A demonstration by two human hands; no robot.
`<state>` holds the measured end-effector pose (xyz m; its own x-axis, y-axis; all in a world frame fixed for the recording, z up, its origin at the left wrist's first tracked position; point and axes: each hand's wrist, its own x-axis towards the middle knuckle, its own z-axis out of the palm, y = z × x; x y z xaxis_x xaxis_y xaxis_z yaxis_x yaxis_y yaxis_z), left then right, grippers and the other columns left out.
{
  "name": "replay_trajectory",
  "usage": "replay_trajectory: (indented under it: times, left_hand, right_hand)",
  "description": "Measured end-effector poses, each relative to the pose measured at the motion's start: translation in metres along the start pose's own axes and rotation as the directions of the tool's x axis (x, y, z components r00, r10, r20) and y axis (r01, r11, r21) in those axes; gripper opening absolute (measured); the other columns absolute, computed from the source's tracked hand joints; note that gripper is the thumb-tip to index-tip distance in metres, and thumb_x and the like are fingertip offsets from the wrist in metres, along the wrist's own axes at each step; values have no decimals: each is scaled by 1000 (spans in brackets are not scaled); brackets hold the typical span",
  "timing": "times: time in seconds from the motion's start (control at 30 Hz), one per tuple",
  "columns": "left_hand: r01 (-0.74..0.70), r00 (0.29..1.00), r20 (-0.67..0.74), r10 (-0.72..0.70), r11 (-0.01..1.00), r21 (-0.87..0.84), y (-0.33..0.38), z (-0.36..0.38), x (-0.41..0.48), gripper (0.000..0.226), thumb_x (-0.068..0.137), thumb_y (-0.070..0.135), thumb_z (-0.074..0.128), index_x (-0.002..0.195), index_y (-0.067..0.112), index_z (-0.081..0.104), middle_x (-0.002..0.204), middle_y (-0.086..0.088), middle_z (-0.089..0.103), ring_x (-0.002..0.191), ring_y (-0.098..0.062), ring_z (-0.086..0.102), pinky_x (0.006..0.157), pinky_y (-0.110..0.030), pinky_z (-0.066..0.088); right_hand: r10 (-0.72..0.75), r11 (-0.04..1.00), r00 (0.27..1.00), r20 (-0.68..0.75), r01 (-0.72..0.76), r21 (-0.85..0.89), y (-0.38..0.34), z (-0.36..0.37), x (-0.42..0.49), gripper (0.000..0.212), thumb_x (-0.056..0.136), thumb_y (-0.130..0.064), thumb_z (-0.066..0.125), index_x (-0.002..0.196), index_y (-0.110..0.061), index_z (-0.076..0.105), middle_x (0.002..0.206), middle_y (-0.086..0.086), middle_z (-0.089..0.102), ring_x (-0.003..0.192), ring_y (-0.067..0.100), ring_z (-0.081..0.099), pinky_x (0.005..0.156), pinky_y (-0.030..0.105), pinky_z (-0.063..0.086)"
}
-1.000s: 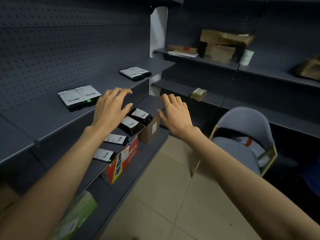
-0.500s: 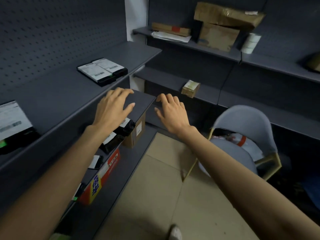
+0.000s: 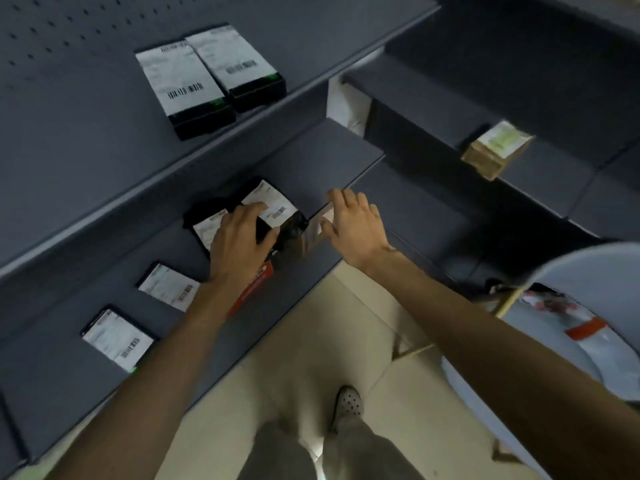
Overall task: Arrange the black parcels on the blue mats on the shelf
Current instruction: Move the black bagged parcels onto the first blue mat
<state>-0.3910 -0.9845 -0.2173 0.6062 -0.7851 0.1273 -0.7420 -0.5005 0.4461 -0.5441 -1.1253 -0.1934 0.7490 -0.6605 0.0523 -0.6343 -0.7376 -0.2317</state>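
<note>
While two parcels point(image 3: 211, 77) lie paired on the upper shelf point(image 3: 86, 133), the left hand point(image 3: 239, 244) rests spread on two more below, unclasped, and the right hand point(image 3: 353, 230) hovers open, empty.

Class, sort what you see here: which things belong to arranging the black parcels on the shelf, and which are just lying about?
Belongs to the job:
- pair of black parcels on the upper shelf
- black parcels under the left hand, one at
- two single black parcels on the middle shelf
- right hand

Just lying about:
- small brown box
- grey chair
- red carton
</note>
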Motion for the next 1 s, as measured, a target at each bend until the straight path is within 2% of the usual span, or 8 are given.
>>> replay_trajectory:
  times: [0.17, 0.3, 0.43, 0.57, 0.7, 0.83, 0.93, 1.0]
  left_hand:
    - [201, 977, -51, -205, 977, -70, -32, 62, 20, 57, 90, 41, 66, 137, 15, 50, 135, -12, 51, 124, -34, 44, 88, -51, 50]
    - [355, 929, -59, -364, 927, -123, -64, 106, 41, 70, 88, 46, 67, 145, 15, 41, 146, -14, 40, 136, -36, 33, 105, -52, 38]
    - [534, 843, 0, -538, 836, -127, -104, 143, 56, 90, 83, 51, 69, 153, 17, 26, 159, -15, 18, 147, -36, 14, 116, -53, 22]
    - [660, 751, 56, -658, 746, -83, -132, 167, 59, 113, 75, 61, 71, 157, 16, 9, 163, -17, -2, 150, -39, -7, 121, -53, 3]
    - [780, 625, 100, -774, 614, -120, -149, 184, 62, 128, 66, 66, 76, 158, 22, -2, 163, -17, -11, 149, -38, -13, 120, -53, -2]
    - [832, 549, 124, -826, 526, -176, -155, 191, 64, 127, 65, 58, 81, 157, 34, -3, 162, -17, -13, 150, -36, -10, 120, -54, 3]
    - [870, 480, 139, -866, 450, -200, -153, 195, 66, 123, 67, 55, 81, 155, 42, -4, 161, -19, -8, 150, -37, -3, 119, -54, 9]
    - [878, 469, 136, -873, 444, -178, -149, 198, 65, 124, 67, 55, 81, 154, 44, -7, 160, -20, -6, 149, -37, 2, 116, -55, 12]
  right_hand:
    - [-16, 1000, 995, 102, 13, 29, 15, 62, 43, 46, 96, -34, 46, 137, -14, 41, 133, 7, 47, 122, 29, 43, 97, 41, 36]
    - [4, 993, 987, 164, -22, 112, 11, 114, 76, 55, 98, -40, 46, 143, -10, 36, 139, 10, 43, 130, 31, 38, 103, 43, 34]
    - [23, 988, 954, 300, -68, 140, -1, 170, 107, 70, 97, -46, 46, 151, -8, 22, 150, 13, 33, 138, 34, 31, 111, 45, 30]
    - [66, 981, 915, 397, -132, 142, -11, 210, 136, 93, 93, -55, 51, 156, -9, 0, 162, 14, 6, 148, 34, 12, 118, 48, 21]
    - [119, 962, 890, 440, -213, 172, -29, 244, 166, 113, 84, -61, 62, 155, -12, -11, 163, 14, -12, 149, 36, -8, 121, 50, 7]
    - [151, 963, 887, 436, -231, 138, -40, 267, 176, 122, 77, -58, 71, 155, -14, -12, 162, 19, -7, 148, 40, -5, 121, 52, 5]
    - [161, 971, 918, 363, -213, 108, -40, 276, 174, 120, 74, -52, 75, 156, -15, -5, 158, 21, 8, 144, 42, 10, 120, 52, 13]
    - [159, 975, 934, 319, -200, 100, -40, 281, 170, 121, 70, -53, 76, 156, -17, -1, 154, 21, 16, 140, 43, 19, 117, 52, 18]
